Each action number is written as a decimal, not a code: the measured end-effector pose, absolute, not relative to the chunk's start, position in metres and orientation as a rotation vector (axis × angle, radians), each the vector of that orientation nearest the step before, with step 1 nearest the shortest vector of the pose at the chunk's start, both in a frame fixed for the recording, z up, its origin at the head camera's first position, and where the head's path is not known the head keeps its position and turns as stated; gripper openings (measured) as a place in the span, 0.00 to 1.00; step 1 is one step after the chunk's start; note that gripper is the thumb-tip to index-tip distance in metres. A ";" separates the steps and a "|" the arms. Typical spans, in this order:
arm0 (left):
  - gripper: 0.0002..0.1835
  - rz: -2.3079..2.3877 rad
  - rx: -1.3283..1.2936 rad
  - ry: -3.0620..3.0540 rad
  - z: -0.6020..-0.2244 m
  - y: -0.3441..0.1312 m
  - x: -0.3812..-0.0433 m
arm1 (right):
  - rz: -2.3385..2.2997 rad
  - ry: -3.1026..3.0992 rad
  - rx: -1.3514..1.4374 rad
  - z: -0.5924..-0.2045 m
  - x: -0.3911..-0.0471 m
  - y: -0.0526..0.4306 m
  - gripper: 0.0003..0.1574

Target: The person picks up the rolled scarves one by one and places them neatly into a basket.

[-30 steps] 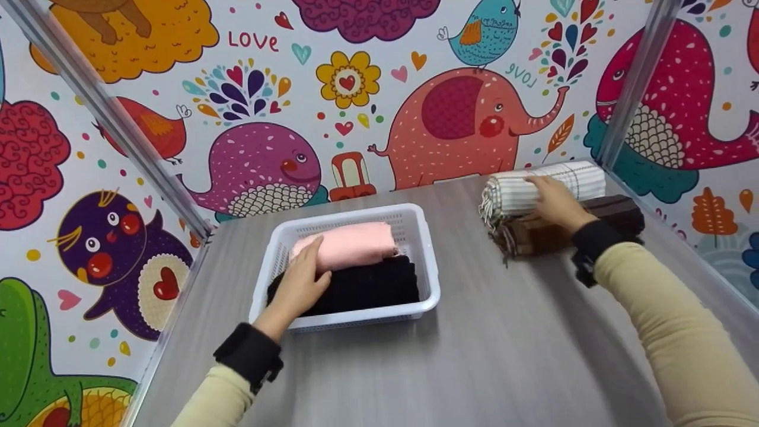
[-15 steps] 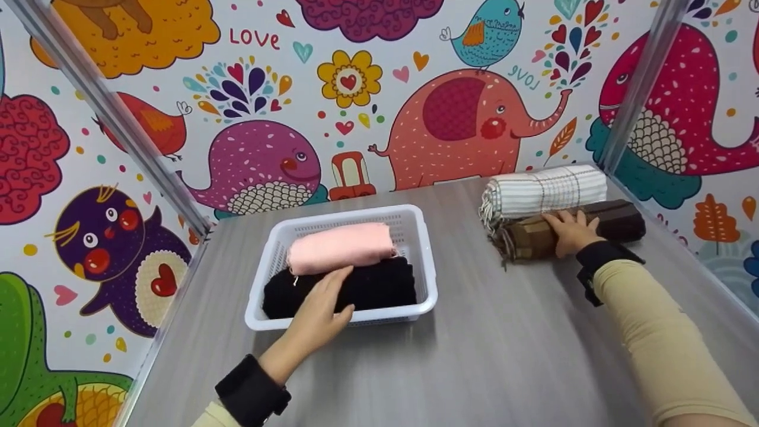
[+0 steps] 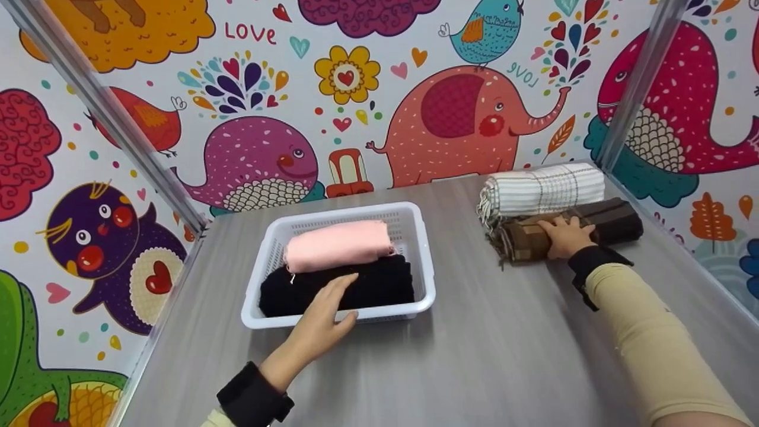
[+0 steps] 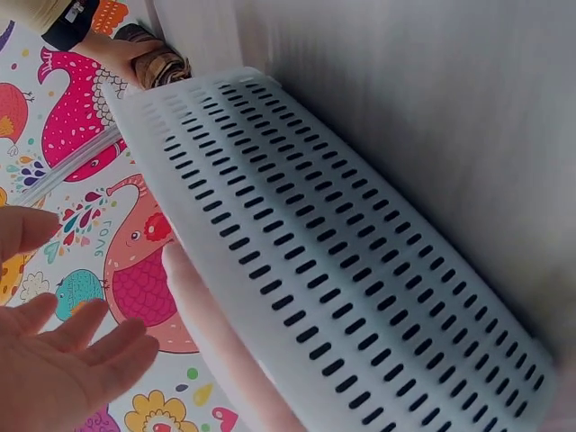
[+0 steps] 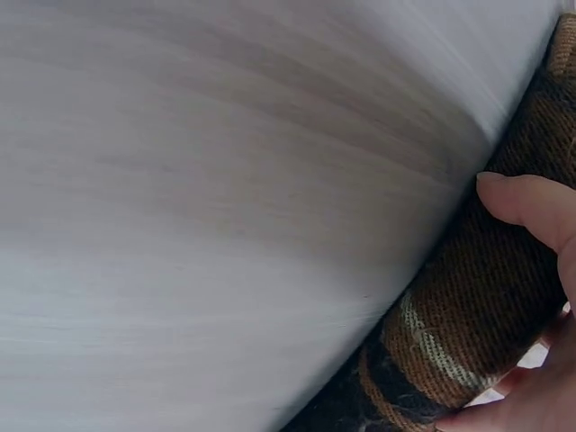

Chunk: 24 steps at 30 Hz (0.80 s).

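Having left the white scarf [image 3: 542, 191], the right hand [image 3: 569, 238] is now gripping the brown scarf [image 3: 619, 222], while the relaxed left hand [image 3: 323, 321] is hovering at the basket [image 3: 423, 255].

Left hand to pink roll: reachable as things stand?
Likely yes. The left hand looks empty, fingers extended over the basket's near side. The pink roll lies just beyond the black roll, its top uncovered.
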<state>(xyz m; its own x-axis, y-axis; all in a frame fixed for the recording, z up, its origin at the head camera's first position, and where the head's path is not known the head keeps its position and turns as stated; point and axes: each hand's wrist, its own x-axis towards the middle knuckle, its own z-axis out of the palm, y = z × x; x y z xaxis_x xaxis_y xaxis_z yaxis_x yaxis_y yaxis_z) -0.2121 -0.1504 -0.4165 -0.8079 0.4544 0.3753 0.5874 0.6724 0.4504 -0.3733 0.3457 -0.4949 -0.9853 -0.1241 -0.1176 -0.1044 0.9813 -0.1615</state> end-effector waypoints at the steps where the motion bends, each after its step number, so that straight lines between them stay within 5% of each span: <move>1: 0.30 -0.848 -0.855 -2.645 -0.417 -0.150 -0.212 | -0.219 3.002 -0.179 -0.493 -0.372 0.344 0.49; 24: 0.27 -0.836 -1.261 -2.303 -0.429 -0.128 -0.199 | 0.282 3.009 -0.683 -0.484 -0.290 0.285 0.42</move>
<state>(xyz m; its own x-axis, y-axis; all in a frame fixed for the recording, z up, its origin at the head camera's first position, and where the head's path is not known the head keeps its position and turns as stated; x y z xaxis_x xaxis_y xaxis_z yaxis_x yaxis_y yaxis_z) -0.1989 -0.1277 -0.4293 -0.5231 0.6227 0.5819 0.8510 0.4195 0.3161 -0.2903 0.2849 -0.4840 -0.9019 -0.4242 -0.0819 -0.4320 0.8862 0.1672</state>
